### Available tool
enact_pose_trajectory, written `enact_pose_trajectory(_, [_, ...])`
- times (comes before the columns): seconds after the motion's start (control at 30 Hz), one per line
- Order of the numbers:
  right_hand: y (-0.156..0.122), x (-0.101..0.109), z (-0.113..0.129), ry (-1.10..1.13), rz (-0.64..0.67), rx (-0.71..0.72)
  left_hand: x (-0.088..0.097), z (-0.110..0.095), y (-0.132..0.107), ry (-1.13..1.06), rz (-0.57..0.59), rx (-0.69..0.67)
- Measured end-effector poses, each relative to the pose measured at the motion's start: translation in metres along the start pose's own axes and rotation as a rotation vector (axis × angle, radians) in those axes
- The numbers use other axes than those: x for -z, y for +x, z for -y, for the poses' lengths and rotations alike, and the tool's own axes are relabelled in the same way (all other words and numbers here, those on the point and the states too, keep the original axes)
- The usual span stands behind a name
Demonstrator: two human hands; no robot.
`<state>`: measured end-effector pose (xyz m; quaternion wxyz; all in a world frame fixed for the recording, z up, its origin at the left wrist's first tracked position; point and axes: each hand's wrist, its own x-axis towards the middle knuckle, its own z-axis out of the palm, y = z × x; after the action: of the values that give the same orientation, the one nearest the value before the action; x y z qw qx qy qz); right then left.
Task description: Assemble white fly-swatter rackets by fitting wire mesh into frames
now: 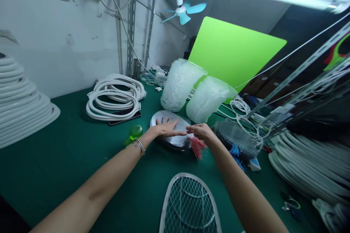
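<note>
Ok so here's the bench view: the left hand [168,128] is lying flat and wide open, fingers spread, pressing on a silver mesh oval [175,121] that sits on a green tabletop [62,174], and there's a bracelet [140,145] on that wrist. The right hand [201,133] is at the mesh's 3 o'clock edge with its fingers drawn in narrow, right above a tuft of red wires [197,146]. Can't tell if it's actually pinching anything or just touching the edge. At the mesh's 12 o'clock, two stacks of clear plastic [179,84] [207,98] lean near each other, with a green board [232,52] behind them. Around 9 o'clock there's a pile of white rings [115,96] lying on a phone [124,116], and a little green blob [135,131] sits closer in. At about 3 o'clock, past the right hand, is a gray mesh pad [235,139] with blue wires [235,154] under it. A swatter frame [190,204] lies at 6 o'clock, and big stacks of white hoops [19,98] [306,167] sit out at both sides.
</note>
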<state>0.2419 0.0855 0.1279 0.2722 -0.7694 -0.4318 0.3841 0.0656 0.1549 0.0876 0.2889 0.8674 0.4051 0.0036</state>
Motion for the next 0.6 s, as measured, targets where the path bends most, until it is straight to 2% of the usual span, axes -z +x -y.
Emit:
enact_pose_trajectory(0.07, [-0.006,-0.003,0.008,0.137,-0.043,0.007,-0.001,-0.003,-0.005,0.022,-0.055,-0.039])
enact_pose_trajectory(0.1, [-0.012,-0.003,0.010,0.212,-0.079,0.015,-0.001,-0.004,-0.009,0.055,-0.126,-0.085])
enact_pose_trajectory(0.17, [-0.032,-0.003,0.008,0.365,-0.157,0.038,-0.001,-0.009,-0.019,0.162,-0.347,-0.237])
enact_pose_trajectory(0.23, [-0.065,-0.004,-0.002,0.506,-0.215,0.052,-0.003,-0.017,-0.032,0.257,-0.605,-0.418])
enact_pose_trajectory(0.27, [-0.087,-0.005,-0.011,0.566,-0.232,0.051,-0.005,-0.021,-0.041,0.282,-0.697,-0.506])
enact_pose_trajectory(0.3, [-0.112,-0.008,-0.022,0.616,-0.244,0.045,-0.007,-0.026,-0.051,0.289,-0.738,-0.591])
enact_pose_trajectory(0.37, [-0.167,-0.021,-0.048,0.705,-0.237,-0.007,-0.017,-0.036,-0.075,0.303,-0.708,-0.769])
enact_pose_trajectory(0.4, [-0.195,-0.030,-0.064,0.745,-0.232,-0.051,-0.025,-0.040,-0.090,0.319,-0.644,-0.862])
enact_pose_trajectory(0.47, [-0.244,-0.051,-0.096,0.874,-0.166,-0.252,-0.047,-0.045,-0.119,0.359,-0.471,-1.007])
enact_pose_trajectory(0.53, [-0.278,-0.073,-0.127,0.936,-0.210,-0.427,-0.078,-0.045,-0.145,0.379,-0.299,-1.058])
enact_pose_trajectory(0.6, [-0.295,-0.090,-0.153,0.960,-0.237,-0.521,-0.109,-0.041,-0.165,0.360,-0.172,-1.031])
